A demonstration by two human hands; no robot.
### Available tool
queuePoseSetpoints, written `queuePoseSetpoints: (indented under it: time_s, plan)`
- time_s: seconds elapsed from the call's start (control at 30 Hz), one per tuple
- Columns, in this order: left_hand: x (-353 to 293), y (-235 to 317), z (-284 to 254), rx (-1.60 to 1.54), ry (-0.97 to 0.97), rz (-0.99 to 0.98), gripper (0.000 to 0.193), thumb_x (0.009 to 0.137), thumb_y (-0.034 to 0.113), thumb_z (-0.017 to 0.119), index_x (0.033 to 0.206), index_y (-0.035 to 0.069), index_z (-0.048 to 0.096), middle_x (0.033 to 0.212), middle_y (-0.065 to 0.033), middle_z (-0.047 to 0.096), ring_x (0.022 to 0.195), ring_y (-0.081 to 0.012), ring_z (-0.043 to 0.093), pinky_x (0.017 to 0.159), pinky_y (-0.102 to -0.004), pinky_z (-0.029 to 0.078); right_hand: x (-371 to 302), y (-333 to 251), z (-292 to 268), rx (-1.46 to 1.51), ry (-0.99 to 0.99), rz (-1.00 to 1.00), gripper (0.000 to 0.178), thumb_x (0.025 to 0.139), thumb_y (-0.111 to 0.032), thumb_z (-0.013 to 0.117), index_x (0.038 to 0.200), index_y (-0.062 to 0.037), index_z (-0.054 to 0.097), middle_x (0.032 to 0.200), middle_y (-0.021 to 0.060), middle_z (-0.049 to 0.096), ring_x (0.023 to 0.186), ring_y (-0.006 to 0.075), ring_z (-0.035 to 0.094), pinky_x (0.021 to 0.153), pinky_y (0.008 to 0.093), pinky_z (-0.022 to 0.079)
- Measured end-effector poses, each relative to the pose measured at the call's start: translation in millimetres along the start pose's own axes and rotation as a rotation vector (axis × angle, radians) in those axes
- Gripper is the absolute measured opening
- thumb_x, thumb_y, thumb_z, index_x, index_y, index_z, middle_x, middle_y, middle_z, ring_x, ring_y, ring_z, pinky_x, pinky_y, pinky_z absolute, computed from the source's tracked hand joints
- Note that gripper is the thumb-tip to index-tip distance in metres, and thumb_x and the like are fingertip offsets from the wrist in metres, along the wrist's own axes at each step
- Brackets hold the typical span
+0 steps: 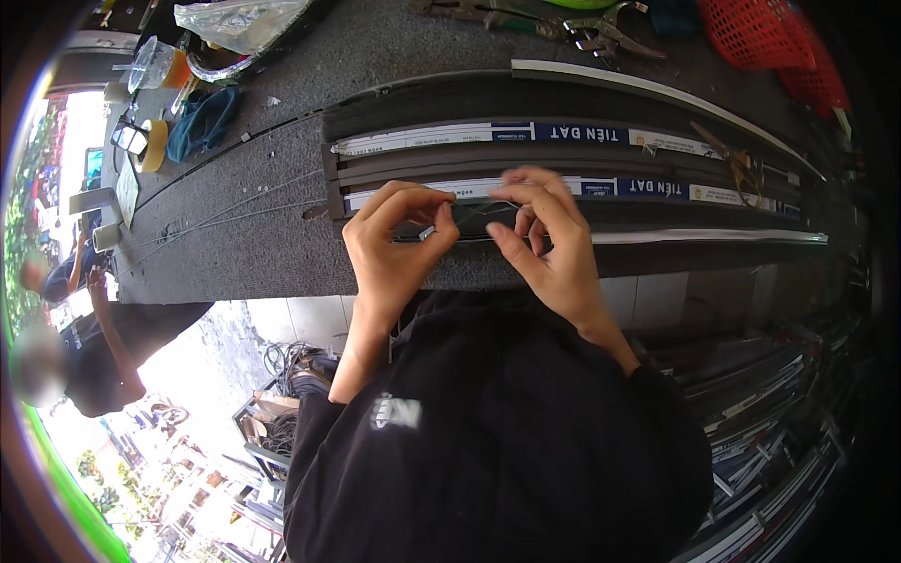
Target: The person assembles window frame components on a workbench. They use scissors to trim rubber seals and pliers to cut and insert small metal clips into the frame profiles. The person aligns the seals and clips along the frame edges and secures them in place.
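Note:
My left hand hovers over the near edge of the bench, thumb and forefinger brought together in a pinch. Whatever sits between those fingertips is too small to make out. My right hand is just to its right, with thumb and forefinger apart and the upper fingers blurred. A faint, thin, clear strand or strip shows in the gap between both hands; I cannot tell what it is. Beneath them lies a dark frame of long metal profiles, bearing white-and-blue printed film strips.
Brown-handled scissors or pliers lie across the frame's right part. Behind it are a pale strip, locking pliers and a red basket. At left are a tape roll, blue cloth, an orange drink cup and another person.

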State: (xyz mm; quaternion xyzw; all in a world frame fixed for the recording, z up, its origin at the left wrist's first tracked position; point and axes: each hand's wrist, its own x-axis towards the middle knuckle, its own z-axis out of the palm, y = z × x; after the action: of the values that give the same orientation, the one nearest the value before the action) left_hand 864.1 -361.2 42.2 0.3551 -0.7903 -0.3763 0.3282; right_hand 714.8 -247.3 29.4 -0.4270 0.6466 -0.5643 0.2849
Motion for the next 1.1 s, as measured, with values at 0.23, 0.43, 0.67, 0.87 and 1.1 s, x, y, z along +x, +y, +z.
queuePoseSetpoints:
  time_s: [0.23,0.43,0.67,0.87,1.1]
  plan:
    - [4.6,2.2,-0.7,0.067,-0.069,0.264,0.024,0.072,-0.006,0.076,0.094,0.004,0.076,0.088,-0.0059,0.072,0.078,-0.0167,0.070,0.072,-0.0280,0.056,9.7,-3.1,-0.6,-0.099,-0.031,-0.157,0.016,0.084,-0.004,0.077,0.100,-0.0041,0.075,0.117,0.0073,0.065,0.078,0.0095,0.059,0.062,0.0226,0.042]
    - [-8.0,4.2,21.9,-0.291,-0.046,-0.049,0.038,0.073,-0.002,0.083,0.108,0.008,0.075,0.101,-0.0067,0.071,0.068,-0.0114,0.064,0.056,-0.0249,0.050,4.5,8.8,4.8,0.337,0.018,0.012,0.013,0.088,-0.011,0.077,0.098,-0.0030,0.076,0.122,0.0071,0.061,0.097,0.0133,0.060,0.081,0.0255,0.046]
    - [4.8,-1.8,11.9,0.105,-0.005,0.704,0.029,0.062,0.016,0.088,0.090,0.022,0.083,0.107,-0.0028,0.068,0.081,-0.0098,0.063,0.055,-0.0219,0.048,2.0,7.4,0.2,1.038,-0.238,0.570,0.017,0.101,-0.017,0.061,0.103,-0.0010,0.066,0.106,0.0057,0.067,0.076,0.0060,0.057,0.059,0.0190,0.038]
    - [17.9,4.5,-15.3,0.180,-0.241,0.622,0.023,0.066,0.011,0.080,0.088,0.019,0.078,0.106,0.0018,0.070,0.081,-0.0162,0.064,0.062,-0.0283,0.053,3.0,1.4,-16.7,0.927,-0.564,0.695,0.016,0.106,-0.021,0.049,0.107,-0.0042,0.050,0.062,0.0030,0.054,0.044,0.0041,0.035,0.039,0.0209,0.023]
    - [-2.7,-11.3,2.5,-0.970,-0.513,-0.206,0.026,0.105,0.021,0.052,0.098,0.001,0.067,0.123,-0.0097,0.059,0.101,-0.0179,0.059,0.097,-0.0344,0.044,-2.0,0.6,0.4,0.773,-0.246,0.413,0.009,0.103,-0.011,0.057,0.103,-0.0022,0.054,0.080,0.0051,0.065,0.065,0.0050,0.056,0.058,0.0196,0.042]
